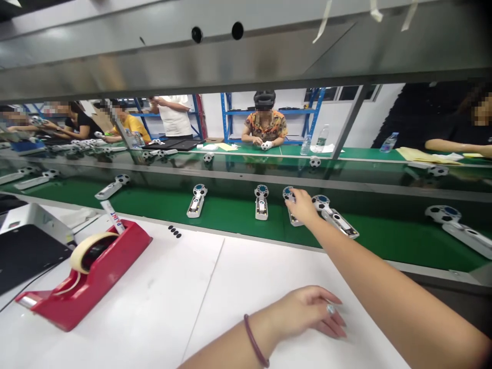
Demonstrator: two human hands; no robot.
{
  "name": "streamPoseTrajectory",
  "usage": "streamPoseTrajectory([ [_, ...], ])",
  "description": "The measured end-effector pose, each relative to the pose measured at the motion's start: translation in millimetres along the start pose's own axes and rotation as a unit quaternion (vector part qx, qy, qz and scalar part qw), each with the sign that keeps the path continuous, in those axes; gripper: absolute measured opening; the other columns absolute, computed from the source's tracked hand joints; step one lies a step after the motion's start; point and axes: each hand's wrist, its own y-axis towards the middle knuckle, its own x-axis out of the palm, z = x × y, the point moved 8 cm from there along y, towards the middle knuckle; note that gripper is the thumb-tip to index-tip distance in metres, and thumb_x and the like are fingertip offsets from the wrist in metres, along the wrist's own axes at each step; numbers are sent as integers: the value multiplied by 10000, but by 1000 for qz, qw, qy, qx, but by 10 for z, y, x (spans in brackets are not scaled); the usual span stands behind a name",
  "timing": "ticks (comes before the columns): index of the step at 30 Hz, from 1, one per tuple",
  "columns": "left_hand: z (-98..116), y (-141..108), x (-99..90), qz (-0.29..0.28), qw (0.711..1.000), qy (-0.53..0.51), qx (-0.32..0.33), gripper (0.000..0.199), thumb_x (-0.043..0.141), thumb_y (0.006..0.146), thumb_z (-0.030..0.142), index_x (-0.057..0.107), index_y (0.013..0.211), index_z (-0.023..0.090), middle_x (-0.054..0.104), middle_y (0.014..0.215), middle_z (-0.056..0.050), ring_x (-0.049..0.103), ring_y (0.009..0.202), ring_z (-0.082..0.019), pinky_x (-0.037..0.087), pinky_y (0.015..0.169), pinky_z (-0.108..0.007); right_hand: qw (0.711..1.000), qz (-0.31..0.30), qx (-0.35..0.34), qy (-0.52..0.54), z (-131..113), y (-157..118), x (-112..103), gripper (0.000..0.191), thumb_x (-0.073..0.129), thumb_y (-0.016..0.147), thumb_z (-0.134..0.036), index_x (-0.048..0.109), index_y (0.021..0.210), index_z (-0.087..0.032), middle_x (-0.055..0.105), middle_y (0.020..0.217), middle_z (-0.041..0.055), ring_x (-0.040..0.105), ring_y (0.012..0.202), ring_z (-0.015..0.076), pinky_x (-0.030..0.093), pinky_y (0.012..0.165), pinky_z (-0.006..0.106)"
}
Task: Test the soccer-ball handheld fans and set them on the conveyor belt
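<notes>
Over the green conveyor belt, my right hand [302,206] reaches out and has its fingers on a white device with a round football-patterned head [288,193]. Its fingertips partly cover the device. My left hand [313,311], with a ring and a dark red bracelet at the wrist, rests on the white tabletop [165,287]; its fingers are apart and nothing is in them. Similar devices lie on the belt: one [261,202] just left of my right hand, another [334,218] just right of it, and one [197,201] farther left.
A red tape dispenser [111,271] with a paint marker [112,215] stands at the left. Small black discs [174,231] lie near the table's back edge. A metal beam [246,56] crosses above. Across the belt a person [265,125] handles a device; bottles [322,137] stand beyond.
</notes>
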Motion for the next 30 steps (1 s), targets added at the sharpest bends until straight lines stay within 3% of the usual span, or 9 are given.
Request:
streamPoseTrajectory([
  [6, 81, -39, 56, -23, 1000, 1, 19, 536, 758, 563, 415, 599, 997, 144, 586, 800, -84, 589, 653, -174, 373, 870, -575, 988, -144, -54, -29, -365, -132, 867, 304, 654, 713, -278, 663, 1013, -231, 235, 1430, 74, 286, 1282, 300, 275, 1032, 367],
  [10, 110, -43, 71, -16, 1000, 7, 16, 516, 740, 571, 434, 617, 972, 133, 577, 779, -85, 565, 620, -163, 367, 881, -571, 990, -134, -48, -22, -315, -132, 1004, 112, 641, 689, -179, 685, 791, -166, 259, 1402, 107, 305, 1251, 340, 255, 1025, 426],
  [15, 57, 17, -5, -13, 999, -33, 4, 654, 772, 510, 384, 524, 1069, 156, 569, 809, -68, 587, 615, -175, 411, 816, -539, 994, -103, -10, 39, -133, -105, 739, 14, 610, 659, -168, 603, 667, -159, 549, 1035, 100, 544, 952, 269, 397, 892, 422],
  [18, 211, -3, -300, 114, 981, -123, 97, 789, 698, 605, 412, 303, 1262, 221, 555, 910, -65, 606, 662, -180, 471, 706, -409, 989, -86, 16, 118, -88, -266, 445, 110, 533, 730, -272, 578, 779, -185, 594, 887, 58, 588, 836, 214, 488, 758, 356],
  [21, 357, -82, -510, 197, 946, -185, 177, 738, 596, 712, 461, 221, 1308, 238, 528, 1011, -86, 600, 801, -199, 477, 733, -378, 980, -70, 27, 183, -102, -693, 152, 173, 471, 776, -334, 550, 849, -199, 603, 960, 58, 612, 844, 202, 519, 712, 331],
  [23, 408, -90, -497, 175, 946, -190, 196, 739, 588, 719, 514, 230, 1315, 264, 507, 1108, -104, 568, 937, -245, 476, 763, -416, 979, -71, 20, 191, -143, -1108, 13, 142, 531, 744, -320, 564, 824, -207, 605, 1034, 72, 601, 930, 242, 506, 771, 369],
  [26, 463, -146, -410, 147, 949, -144, 239, 624, 617, 716, 514, 400, 1230, 236, 522, 1156, -99, 514, 1049, -266, 447, 830, -396, 982, -101, -99, 128, -371, -1769, -126, 97, 550, 754, -259, 626, 805, -226, 464, 1303, 71, 403, 1218, 300, 435, 904, 435],
  [28, 463, -198, -321, 142, 950, -105, 258, 483, 639, 732, 441, 503, 1124, 194, 565, 1095, -84, 523, 1031, -241, 424, 864, -351, 972, -126, -187, 66, -508, -2124, -204, 155, 525, 784, -229, 652, 868, -260, 388, 1369, 22, 301, 1288, 277, 334, 1013, 465],
  [30, 400, -207, -212, 126, 960, -103, 229, 401, 628, 758, 388, 523, 1094, 195, 587, 1027, -64, 552, 959, -221, 437, 841, -353, 968, -156, -191, 31, -495, -2304, -281, 230, 510, 806, -227, 633, 988, -295, 353, 1389, -4, 280, 1300, 260, 300, 1043, 474],
])
